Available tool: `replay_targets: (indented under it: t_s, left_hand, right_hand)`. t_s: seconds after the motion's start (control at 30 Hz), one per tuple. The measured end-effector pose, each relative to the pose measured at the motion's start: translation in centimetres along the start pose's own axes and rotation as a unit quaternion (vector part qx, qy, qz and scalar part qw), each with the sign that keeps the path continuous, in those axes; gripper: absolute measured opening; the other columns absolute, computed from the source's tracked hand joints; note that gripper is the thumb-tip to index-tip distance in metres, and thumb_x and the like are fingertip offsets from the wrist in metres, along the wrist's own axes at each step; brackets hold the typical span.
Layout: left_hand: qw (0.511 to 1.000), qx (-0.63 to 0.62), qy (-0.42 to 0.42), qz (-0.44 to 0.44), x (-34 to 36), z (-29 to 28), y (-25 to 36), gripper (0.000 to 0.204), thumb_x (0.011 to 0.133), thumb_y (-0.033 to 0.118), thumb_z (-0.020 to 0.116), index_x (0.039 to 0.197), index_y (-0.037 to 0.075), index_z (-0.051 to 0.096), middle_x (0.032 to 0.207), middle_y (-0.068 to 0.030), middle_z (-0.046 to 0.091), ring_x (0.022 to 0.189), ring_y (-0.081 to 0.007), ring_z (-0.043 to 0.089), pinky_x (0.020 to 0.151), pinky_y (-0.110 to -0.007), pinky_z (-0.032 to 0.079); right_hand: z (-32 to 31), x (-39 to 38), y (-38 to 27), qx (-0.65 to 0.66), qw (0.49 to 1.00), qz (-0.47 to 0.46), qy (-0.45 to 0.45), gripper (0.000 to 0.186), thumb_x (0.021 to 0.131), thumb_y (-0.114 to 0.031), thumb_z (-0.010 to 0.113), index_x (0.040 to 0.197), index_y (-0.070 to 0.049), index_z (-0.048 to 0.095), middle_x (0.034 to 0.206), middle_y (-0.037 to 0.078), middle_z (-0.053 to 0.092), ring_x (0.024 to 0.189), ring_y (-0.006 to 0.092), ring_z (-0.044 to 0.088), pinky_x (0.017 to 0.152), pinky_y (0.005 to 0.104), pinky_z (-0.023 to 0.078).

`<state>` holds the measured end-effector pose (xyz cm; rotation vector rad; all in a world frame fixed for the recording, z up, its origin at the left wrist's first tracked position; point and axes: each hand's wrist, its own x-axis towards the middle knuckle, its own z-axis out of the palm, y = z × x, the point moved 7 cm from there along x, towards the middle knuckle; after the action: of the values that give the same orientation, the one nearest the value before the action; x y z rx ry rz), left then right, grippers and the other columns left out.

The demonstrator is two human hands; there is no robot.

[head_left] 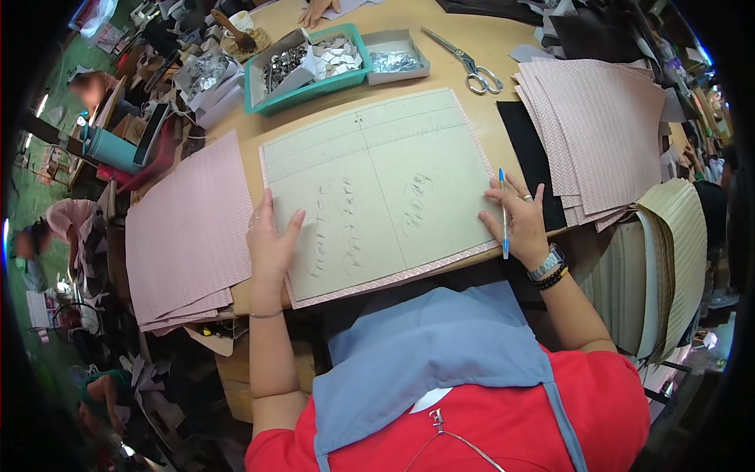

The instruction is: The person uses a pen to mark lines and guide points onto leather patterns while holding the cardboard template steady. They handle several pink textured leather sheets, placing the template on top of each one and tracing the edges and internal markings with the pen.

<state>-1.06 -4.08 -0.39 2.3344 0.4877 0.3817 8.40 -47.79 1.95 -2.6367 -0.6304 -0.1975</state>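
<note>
A large pale pattern board [377,189] with pencil lines and handwriting lies on a pink textured sheet [377,285] of nearly the same size, whose edge shows around it. My left hand [271,240] rests at the board's left edge, thumb on top and apart from the fingers. At the right edge, my right hand [521,216] has a blue-and-white ballpoint pen [504,224] between its fingers, the pen standing nearly upright in the picture. The thumb of that hand touches the board's edge.
Pink sheets are stacked at the left [189,228] and right [598,134]. Scissors [468,63] lie beyond the board, beside a teal tray [307,93] of small metal parts and a small box [399,75]. A person's hand [316,11] rests at the table's far side.
</note>
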Motion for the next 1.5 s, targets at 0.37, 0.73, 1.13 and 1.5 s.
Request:
replay_targets:
  t_s: [0.37,0.73,1.13,1.5]
  left_hand:
    - [0.849,-0.487,-0.047,-0.202,-1.0,-3.0,-5.1,0.055,0.101,0.02,0.065,0.147,-0.004,0.047,0.14,-0.0138,0.061,0.125,-0.0231,0.061,0.106,-0.039,0.05]
    - [0.581,-0.811,0.045,0.053,-3.3,-17.4,-22.3,0.053,0.107,0.041,0.054,0.144,0.003,0.056,0.147,-0.0118,0.059,0.135,-0.0281,0.054,0.116,-0.047,0.041]
    - [0.446,-0.883,0.083,0.117,-3.7,-16.6,-18.7,0.015,0.102,0.016,0.059,0.112,0.004,0.062,0.096,-0.0032,0.072,0.078,-0.0161,0.072,0.077,-0.035,0.058]
    - [0.401,-0.909,0.022,0.114,-3.7,-16.0,-17.7,0.016,0.106,0.019,0.051,0.112,0.007,0.059,0.09,-0.0011,0.07,0.077,-0.0156,0.07,0.082,-0.033,0.057]
  right_hand:
    - [0.5,0.8,-2.1,0.06,0.996,-0.028,-0.052,0.036,0.086,-0.026,0.082,0.118,-0.013,0.071,0.132,0.011,0.07,0.135,0.0327,0.057,0.116,0.0745,0.017]
    - [5.1,13.5,-3.1,0.528,0.849,-0.016,0.021,0.029,0.103,-0.017,0.065,0.123,0.003,0.068,0.107,0.01,0.074,0.098,0.0138,0.07,0.086,0.0261,0.055]
    - [13.4,22.7,-7.4,0.494,0.869,0.003,0.026,0.017,0.088,-0.019,0.071,0.09,-0.002,0.067,0.076,0.003,0.07,0.068,0.0081,0.064,0.063,0.0268,0.052]
    - [13.3,22.3,-8.2,0.424,0.904,-0.031,0.032,0.02,0.084,-0.02,0.072,0.087,0.0,0.068,0.07,0.009,0.071,0.065,0.012,0.066,0.063,0.0299,0.054]
